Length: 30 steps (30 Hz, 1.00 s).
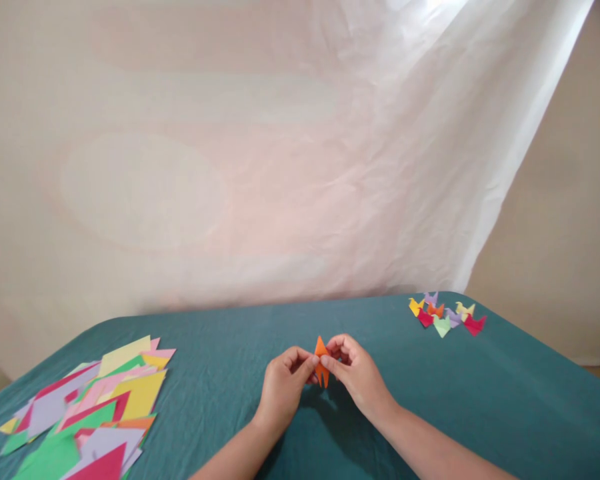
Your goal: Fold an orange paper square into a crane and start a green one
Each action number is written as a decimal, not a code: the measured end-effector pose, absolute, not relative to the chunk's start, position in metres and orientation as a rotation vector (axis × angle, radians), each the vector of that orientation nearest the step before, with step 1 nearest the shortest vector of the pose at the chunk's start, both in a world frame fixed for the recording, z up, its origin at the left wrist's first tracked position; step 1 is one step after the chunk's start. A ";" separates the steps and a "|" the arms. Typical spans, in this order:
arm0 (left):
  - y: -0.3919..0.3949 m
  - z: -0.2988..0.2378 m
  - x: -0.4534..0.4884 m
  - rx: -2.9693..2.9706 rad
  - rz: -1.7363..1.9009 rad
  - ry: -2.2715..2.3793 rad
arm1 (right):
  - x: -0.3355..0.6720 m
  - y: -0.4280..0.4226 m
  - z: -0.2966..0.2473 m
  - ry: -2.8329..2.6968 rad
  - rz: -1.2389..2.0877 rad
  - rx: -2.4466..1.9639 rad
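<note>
Left hand (284, 383) and right hand (361, 377) are both pinching the orange folded paper (323, 370) upright, holding it just above mid-table (220, 373). Loose colored sheets (93, 397) are lying heaped at left; small paper birds (453, 319) are sitting clustered far right.

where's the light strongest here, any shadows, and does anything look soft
Head view: brightest near the top edge, right of centre, on the pale sheet; soft shadow on the green cloth below the orange folded paper; small folded birds lack crisp detail.
</note>
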<state>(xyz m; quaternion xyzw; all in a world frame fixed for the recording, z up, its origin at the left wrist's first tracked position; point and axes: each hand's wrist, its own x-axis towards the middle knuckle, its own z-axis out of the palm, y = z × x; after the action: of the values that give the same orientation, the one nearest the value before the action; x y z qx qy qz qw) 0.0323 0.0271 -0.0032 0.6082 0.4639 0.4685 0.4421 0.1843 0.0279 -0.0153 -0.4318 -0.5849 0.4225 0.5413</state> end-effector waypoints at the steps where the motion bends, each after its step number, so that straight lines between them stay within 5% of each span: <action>1: 0.027 -0.004 0.032 1.513 1.166 1.155 | 0.184 0.028 -0.015 -1.383 1.009 -1.026; 30: 0.029 -0.012 0.030 1.753 0.913 1.194 | 0.186 0.023 -0.006 -1.600 0.855 -1.029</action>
<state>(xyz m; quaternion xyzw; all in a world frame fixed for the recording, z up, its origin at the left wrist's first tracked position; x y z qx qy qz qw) 0.0298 0.0288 -0.0122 0.6945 0.4728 0.3618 0.4041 0.1861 0.0225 -0.0063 -0.4263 -0.6627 0.3542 0.5036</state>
